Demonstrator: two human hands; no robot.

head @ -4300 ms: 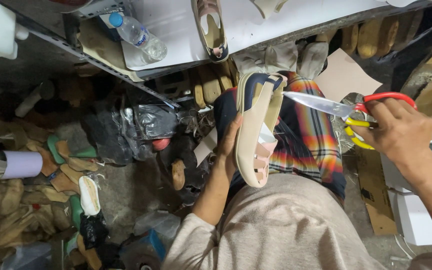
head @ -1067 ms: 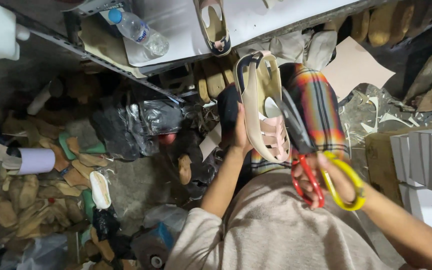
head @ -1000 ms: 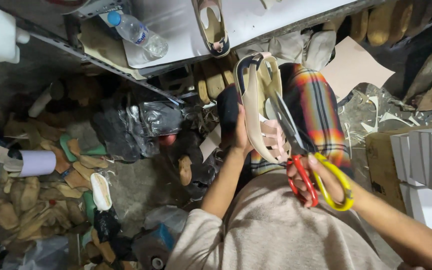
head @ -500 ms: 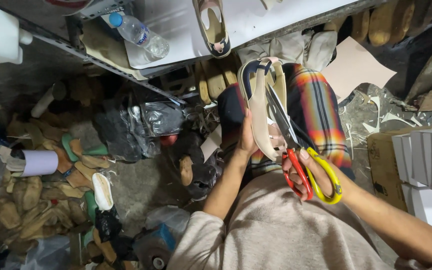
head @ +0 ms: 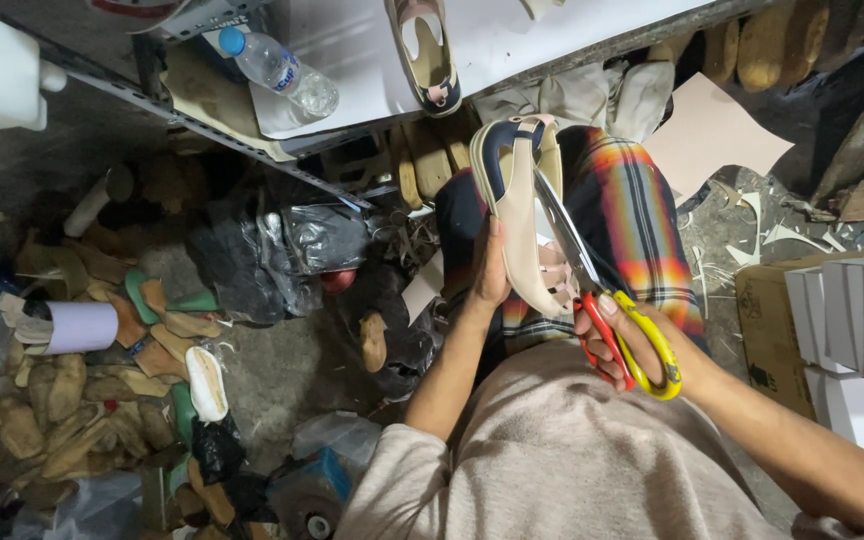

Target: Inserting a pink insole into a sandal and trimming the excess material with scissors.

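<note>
A cream sandal with a dark blue heel strap (head: 520, 215) stands on edge at the upper centre of the frame, over the person's plaid-covered lap (head: 642, 220). The left hand (head: 492, 275) grips its left side, fingers wrapped behind it and thumb pressed along the sole. The right hand (head: 642, 345), just right of centre, has its fingers hooked through the red and yellow handles of scissors (head: 592, 275), whose blades lie against the sandal's edge. A plastic water bottle (head: 277, 72) lies on the white shelf at upper left.
</note>
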